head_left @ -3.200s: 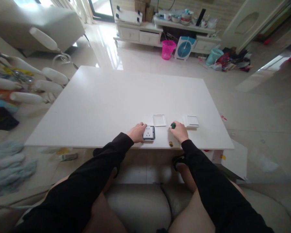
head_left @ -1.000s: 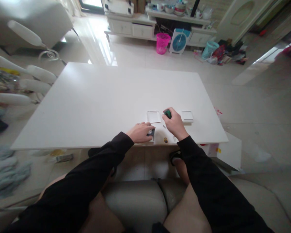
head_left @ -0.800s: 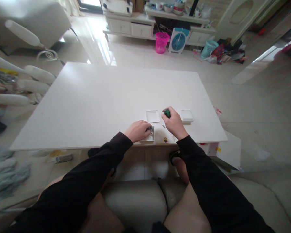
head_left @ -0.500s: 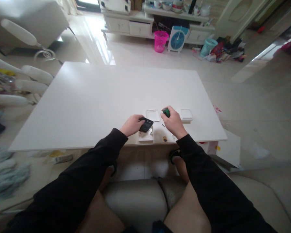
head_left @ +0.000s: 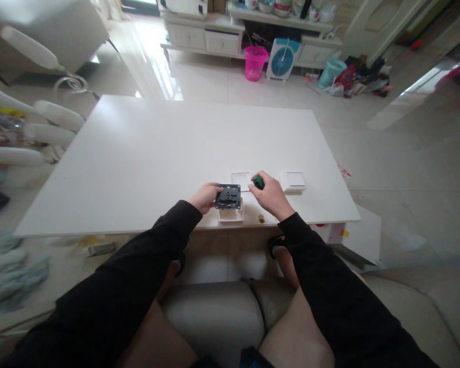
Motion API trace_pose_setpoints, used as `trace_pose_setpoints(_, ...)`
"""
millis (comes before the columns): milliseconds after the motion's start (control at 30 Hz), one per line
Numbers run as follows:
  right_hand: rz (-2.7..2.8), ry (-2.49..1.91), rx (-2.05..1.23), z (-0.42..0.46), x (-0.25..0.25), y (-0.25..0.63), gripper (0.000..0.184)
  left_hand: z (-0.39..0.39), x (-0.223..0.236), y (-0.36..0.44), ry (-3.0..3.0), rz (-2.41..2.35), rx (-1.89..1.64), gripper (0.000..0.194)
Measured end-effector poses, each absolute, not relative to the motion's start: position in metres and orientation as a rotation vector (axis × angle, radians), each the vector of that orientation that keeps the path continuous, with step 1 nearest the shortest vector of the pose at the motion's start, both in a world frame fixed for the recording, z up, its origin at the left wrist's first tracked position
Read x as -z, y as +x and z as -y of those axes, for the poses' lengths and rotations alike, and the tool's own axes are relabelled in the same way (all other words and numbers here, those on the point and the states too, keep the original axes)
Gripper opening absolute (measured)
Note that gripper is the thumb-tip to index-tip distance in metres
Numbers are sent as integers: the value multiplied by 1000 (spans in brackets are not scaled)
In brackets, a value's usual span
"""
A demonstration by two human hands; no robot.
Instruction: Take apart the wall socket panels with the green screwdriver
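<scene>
Black square module is pinched by left fingers, green tool clasped by right fingers.

The left hand grips a socket module, its dark back facing up, above an open white mounting box at the white table's near edge. The right hand clasps a green-handled tool beside a thin white frame. A small yellow item lies nearer the edge; a white switch-like unit sits farther right.
</scene>
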State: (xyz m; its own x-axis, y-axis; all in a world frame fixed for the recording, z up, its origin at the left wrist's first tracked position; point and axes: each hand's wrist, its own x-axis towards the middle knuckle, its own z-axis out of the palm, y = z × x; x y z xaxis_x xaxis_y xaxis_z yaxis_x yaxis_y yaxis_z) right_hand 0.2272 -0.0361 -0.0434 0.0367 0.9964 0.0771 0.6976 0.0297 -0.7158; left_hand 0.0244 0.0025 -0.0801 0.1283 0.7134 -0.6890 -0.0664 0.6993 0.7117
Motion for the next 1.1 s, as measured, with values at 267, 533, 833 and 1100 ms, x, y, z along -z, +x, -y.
trace_pose_setpoints(267, 1783, -1736, -783, 38, 38, 221, 15, -6, 81, 27, 465, -1144, -621, 15)
trace_pose_setpoints(533, 1830, -1743, -882, 41, 45, 213, 31, -4, 78, 30, 420, -1175, -710, 16)
trace_pose_setpoints(833, 1815, -1761, -852, 38, 52, 209, 34, -4, 66, 33, 434, -1183, -743, 15)
trace_pose_setpoints(1100, 1810, -1769, -836, 36, 56, 207, 35, -4, 61, 36, 446, -1228, -759, 15)
